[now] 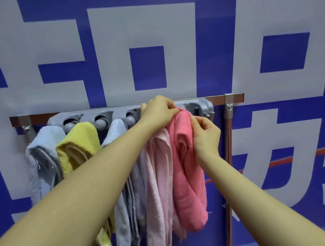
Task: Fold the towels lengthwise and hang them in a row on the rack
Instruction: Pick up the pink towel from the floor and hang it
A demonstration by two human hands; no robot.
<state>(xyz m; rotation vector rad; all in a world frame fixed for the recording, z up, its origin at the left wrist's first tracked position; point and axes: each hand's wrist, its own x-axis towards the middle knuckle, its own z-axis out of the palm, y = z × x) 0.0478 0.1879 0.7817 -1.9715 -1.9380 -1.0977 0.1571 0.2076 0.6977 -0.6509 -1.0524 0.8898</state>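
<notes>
coral towel [187, 172] hangs long axis vertical at right end of rack [200, 107], beside pale pink towel [160, 183]. left hand [159, 111] pinches its top fold, nearest the rack; right hand [206, 136] pinches its right edge just below.

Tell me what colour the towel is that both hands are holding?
Bright coral pink towel, rightmost on the rack; the head view shows it.

Both arms outstretched, left hand [159, 111] pinching, right hand [206, 134] pinching
</notes>
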